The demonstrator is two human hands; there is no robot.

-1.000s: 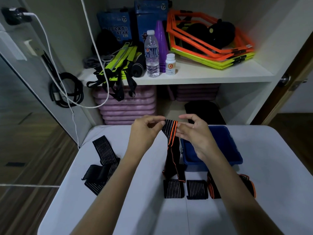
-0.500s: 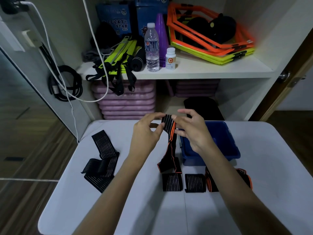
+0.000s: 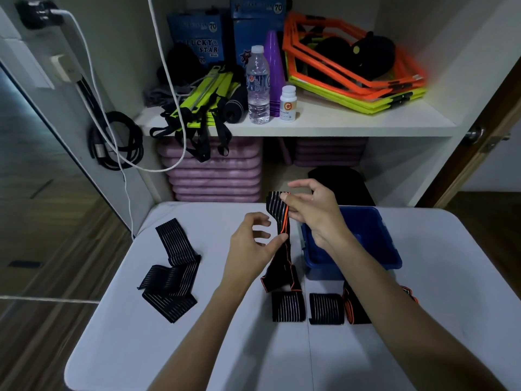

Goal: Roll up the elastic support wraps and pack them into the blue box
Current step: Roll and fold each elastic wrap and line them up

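Note:
A black elastic wrap with an orange edge [image 3: 282, 224] hangs upright above the white table [image 3: 225, 348]. My right hand [image 3: 313, 210] pinches its top end, and my left hand [image 3: 251, 244] pinches it lower down with thumb and fingers. The wrap's tail rests on the table. The blue box [image 3: 375, 244] stands right behind my right wrist. Two rolled black wraps [image 3: 287, 307] [image 3: 325, 309] lie side by side in front of the box. Another orange-edged wrap [image 3: 352, 309] lies partly under my right forearm. A long unrolled black wrap [image 3: 172, 266] lies at the table's left.
Behind the table a shelf holds a water bottle [image 3: 258, 86], a white pill bottle [image 3: 288, 104], a purple cone, orange and yellow hexagon frames [image 3: 352, 74] and yellow straps. Pink pads [image 3: 214, 170] are stacked below. Cables hang at the left wall.
My left hand has slid down the wrap from its top end to a lower hold. My right hand keeps the top end, which is now higher and straighter.

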